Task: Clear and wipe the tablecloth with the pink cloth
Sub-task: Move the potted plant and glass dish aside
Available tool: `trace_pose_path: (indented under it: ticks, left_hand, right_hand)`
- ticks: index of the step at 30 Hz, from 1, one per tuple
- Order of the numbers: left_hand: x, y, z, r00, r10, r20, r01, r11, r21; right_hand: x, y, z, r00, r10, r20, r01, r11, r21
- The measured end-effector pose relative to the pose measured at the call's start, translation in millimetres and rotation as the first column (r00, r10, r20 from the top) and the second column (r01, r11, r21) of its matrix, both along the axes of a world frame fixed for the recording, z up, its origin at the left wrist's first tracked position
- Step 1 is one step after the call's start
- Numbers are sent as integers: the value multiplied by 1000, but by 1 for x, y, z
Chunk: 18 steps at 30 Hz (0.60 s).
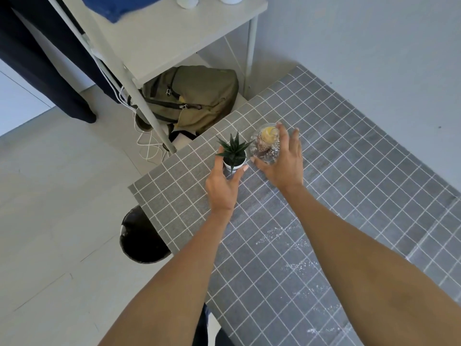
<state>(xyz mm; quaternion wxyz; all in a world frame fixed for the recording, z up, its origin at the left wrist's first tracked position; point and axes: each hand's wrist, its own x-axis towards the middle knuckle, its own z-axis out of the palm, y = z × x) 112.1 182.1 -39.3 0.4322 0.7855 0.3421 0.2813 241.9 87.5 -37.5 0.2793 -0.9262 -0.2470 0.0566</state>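
A grey checked tablecloth (pixel 336 151) covers the table, and white crumbs (pixel 279 233) lie scattered along its near part. At the table's far left corner stands a small spiky green plant in a white pot (pixel 233 156). My left hand (pixel 222 188) cups the pot, with a finger on its left side and the thumb on its right. Beside the pot is a clear plastic container (pixel 265 143) with yellow and brown contents. My right hand (pixel 282 163) wraps over it from the right. The pink cloth is out of view.
A black waste bin (pixel 139 236) stands on the floor under the table's left edge. Beyond the corner are a white shelf unit (pixel 174 38), an olive backpack (pixel 192 101) beneath it and white cables (pixel 149 148). A grey wall runs along the table's far side.
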Motion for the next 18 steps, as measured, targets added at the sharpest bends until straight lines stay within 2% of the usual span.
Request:
trace_pose_path:
  ticks: [6,9,14,18]
  left_hand:
    - [-4,5,2,996,-89,-29,87,994,-68]
    - [-13,7,4,991,-99,-93,92,993,-69]
    - [-37,5,9,951,-145,-273,139,989,-42]
    - [-55,-1,15,835,-264,-482,301,954,0]
  right_hand:
    - [0,-4,7,999,20,27,-16,989,-146]
    - [-4,-11,12,999,35,28,-29,979,-200]
    - [-22,-29,22,999,-28,-18,22,957,-291]
    - [-47,-55,36,994,-96,-52,73,938,-339]
